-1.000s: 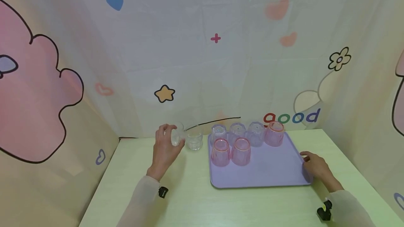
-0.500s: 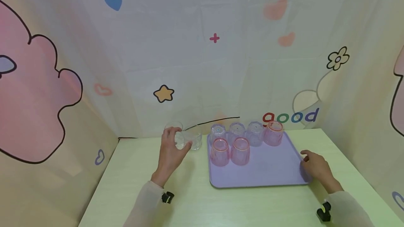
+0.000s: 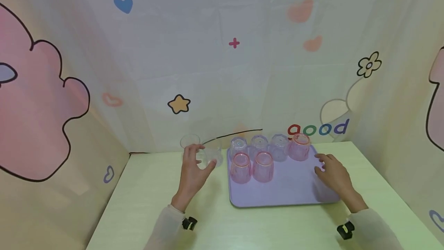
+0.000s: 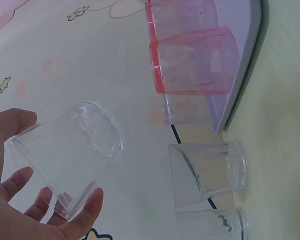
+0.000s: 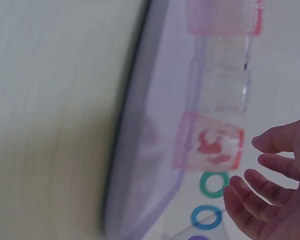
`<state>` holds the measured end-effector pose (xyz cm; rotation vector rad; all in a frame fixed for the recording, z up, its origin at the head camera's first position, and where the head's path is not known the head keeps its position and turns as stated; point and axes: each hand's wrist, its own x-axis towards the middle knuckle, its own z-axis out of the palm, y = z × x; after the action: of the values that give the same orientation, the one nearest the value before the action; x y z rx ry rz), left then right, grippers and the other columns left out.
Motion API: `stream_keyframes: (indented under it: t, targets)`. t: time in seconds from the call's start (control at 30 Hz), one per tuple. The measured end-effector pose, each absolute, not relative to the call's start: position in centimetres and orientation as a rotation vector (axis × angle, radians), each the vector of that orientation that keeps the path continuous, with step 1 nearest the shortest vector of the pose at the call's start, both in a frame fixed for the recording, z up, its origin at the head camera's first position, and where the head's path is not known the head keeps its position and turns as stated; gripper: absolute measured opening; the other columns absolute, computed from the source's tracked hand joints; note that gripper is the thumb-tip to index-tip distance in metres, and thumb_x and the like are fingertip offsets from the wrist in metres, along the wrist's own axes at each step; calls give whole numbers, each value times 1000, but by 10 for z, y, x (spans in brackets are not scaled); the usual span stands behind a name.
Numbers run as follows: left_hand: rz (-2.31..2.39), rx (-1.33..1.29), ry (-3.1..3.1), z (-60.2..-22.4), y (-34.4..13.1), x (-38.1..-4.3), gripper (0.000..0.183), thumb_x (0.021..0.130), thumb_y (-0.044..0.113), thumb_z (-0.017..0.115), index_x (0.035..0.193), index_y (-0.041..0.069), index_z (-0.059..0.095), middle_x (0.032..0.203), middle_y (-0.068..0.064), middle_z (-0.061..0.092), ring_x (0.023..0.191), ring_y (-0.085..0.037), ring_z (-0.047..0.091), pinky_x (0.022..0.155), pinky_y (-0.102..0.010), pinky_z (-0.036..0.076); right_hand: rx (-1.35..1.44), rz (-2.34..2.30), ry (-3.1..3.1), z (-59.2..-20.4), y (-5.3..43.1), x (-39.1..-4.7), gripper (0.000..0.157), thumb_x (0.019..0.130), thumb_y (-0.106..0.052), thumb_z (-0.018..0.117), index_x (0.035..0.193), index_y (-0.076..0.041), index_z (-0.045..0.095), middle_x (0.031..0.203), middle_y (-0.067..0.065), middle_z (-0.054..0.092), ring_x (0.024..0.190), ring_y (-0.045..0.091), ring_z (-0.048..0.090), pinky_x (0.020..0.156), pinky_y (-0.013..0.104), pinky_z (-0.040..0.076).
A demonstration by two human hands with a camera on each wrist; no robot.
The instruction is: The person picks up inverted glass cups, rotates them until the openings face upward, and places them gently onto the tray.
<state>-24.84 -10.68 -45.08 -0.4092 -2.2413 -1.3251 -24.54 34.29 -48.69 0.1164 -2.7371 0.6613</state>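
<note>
My left hand (image 3: 192,180) grips a clear drinking glass (image 4: 70,155) near its rim, thumb on one side and fingers on the other. In the left wrist view this glass is tilted, its thick base pointing away from the palm. Two other clear glasses stand mouth up close by: one near the tray (image 4: 207,172), the other partly behind my hand (image 4: 210,225). My right hand (image 3: 333,174) hovers over the right side of the lilac tray (image 3: 288,194), fingers loosely bent and holding nothing. The nearest glass to it is a pink one (image 3: 299,147).
Two more pink glasses, one at the left (image 3: 241,169) and one beside it (image 3: 263,168), sit on the tray's front left. Behind them is a row of clear glasses (image 3: 259,147), bottoms up. A patterned curtain (image 3: 208,68) rises behind the pale table (image 3: 145,188).
My right hand has left the tray's right edge and moved up and left over the tray. My left hand has shifted slightly right, with a glass in its fingers.
</note>
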Motion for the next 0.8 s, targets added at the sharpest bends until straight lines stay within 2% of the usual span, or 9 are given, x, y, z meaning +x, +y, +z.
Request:
stream_keyframes:
  t: [0.17, 0.37, 0.53, 0.8]
  targets:
    - [-1382, -437, -2207, -451, -102, -247, 51, 86, 15, 82, 128, 3, 55, 131, -14, 47, 122, -36, 52, 87, -52, 58, 181, 698, -2656, -470, 317, -239, 44, 89, -6, 72, 131, 5, 60, 122, 30, 58, 101, 47, 64, 73, 61, 56]
    - [-1435, -473, -2172, -445, -96, -241, 53, 88, 16, 81, 130, 2, 52, 132, -13, 47, 122, -34, 51, 89, -50, 58, 320, 723, -2504, -450, 291, -235, 47, 85, -1, 75, 129, 4, 63, 118, 26, 61, 95, 42, 65, 70, 58, 56]
    - [-1503, -506, -2147, -438, -90, -234, 52, 89, 16, 80, 130, 4, 51, 133, -13, 46, 125, -39, 48, 91, -52, 57, 397, 839, -2433, -434, 267, -228, 49, 86, 1, 76, 133, 2, 62, 123, 21, 61, 98, 38, 65, 72, 54, 61]
    - [-1636, -532, -2088, -427, -79, -224, 50, 89, 16, 80, 130, 7, 51, 132, -9, 48, 127, -28, 47, 93, -41, 57, 593, 1042, -2283, -417, 235, -218, 47, 84, 6, 77, 129, 1, 63, 122, 17, 62, 100, 34, 64, 70, 42, 63]
